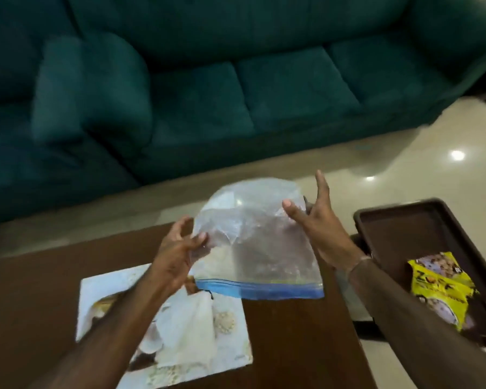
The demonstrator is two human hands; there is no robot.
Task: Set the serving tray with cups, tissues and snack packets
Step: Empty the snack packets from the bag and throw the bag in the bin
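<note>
A clear plastic zip bag [253, 242] with a blue seal strip hangs upside down above the brown table [292, 332], its seal edge toward me. My left hand [177, 254] pinches its left edge. My right hand [317, 228] holds its right side, thumb pressed on the front and fingers spread behind. The bag's contents are too blurred to tell. To the right, a dark brown serving tray [421, 228] holds a yellow snack packet [443, 287] near its front.
A white printed placemat [163, 327] lies on the table under my left forearm. A teal sofa [236, 94] with a cushion stands beyond the table. Glossy cream floor [404, 164] shows between sofa, table and tray.
</note>
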